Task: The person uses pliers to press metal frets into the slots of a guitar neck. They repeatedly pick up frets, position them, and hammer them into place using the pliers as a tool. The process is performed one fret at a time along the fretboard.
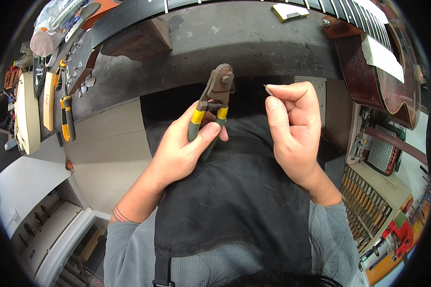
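My left hand (pixel 187 141) is wrapped round the green and yellow handles of a pair of pliers (pixel 221 86). Their bulky, rusty-looking metal head with a bolt points up and away from me, and a spring shows between the handles. To the right, my right hand (pixel 294 122) pinches a short, thin metal piece (pixel 268 90) between thumb and forefinger; its tip pokes out to the left, apart from the pliers. Across the far edge of the bench lies a guitar, its fretted neck (pixel 249 2) at the top and its dark red body (pixel 368 81) at the right.
A wooden block (pixel 139 40) props the neck on the dark grey bench (pixel 201 40). A small yellow and white box (pixel 290 12) stands behind. Yellow and black pliers (pixel 68 118) lie at the left. Lower right is a rack of wooden-handled tools (pixel 366 208) with a red clamp (pixel 401 235).
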`<state>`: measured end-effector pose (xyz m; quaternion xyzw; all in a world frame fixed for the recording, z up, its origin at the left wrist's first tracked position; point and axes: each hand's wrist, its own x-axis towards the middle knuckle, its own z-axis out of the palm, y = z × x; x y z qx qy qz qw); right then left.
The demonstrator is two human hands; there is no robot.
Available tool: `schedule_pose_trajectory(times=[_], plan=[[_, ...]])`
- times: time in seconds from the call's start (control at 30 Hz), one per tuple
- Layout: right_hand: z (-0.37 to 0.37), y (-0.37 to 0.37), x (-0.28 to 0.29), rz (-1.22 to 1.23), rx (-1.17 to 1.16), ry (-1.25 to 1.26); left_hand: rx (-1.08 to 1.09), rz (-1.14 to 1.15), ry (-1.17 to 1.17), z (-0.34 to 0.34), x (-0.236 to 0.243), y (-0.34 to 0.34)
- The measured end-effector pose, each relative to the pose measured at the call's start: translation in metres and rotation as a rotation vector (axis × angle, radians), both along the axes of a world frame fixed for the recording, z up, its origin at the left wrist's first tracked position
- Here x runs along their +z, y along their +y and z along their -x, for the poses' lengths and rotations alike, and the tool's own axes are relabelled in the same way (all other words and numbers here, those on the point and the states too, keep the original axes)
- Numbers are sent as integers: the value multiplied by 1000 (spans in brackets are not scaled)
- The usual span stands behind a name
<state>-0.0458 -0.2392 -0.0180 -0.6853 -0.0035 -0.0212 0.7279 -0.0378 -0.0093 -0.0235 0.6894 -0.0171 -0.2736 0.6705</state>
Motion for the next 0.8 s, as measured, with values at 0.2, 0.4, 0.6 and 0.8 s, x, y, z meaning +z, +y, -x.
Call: schedule_pose_trajectory(times=[0.2, 0.4, 0.6, 0.8], plan=[[0, 1, -1, 14, 7, -17, -256, 46, 46, -2, -1, 10], [2, 1, -1, 7, 16, 0, -207, 163, 183, 1, 3, 10], [2, 0, 2, 9, 19, -8, -244, -179, -194, -9, 12, 4], [1, 1, 1, -1, 28, -31, -268, -333, -302, -7, 16, 0]])
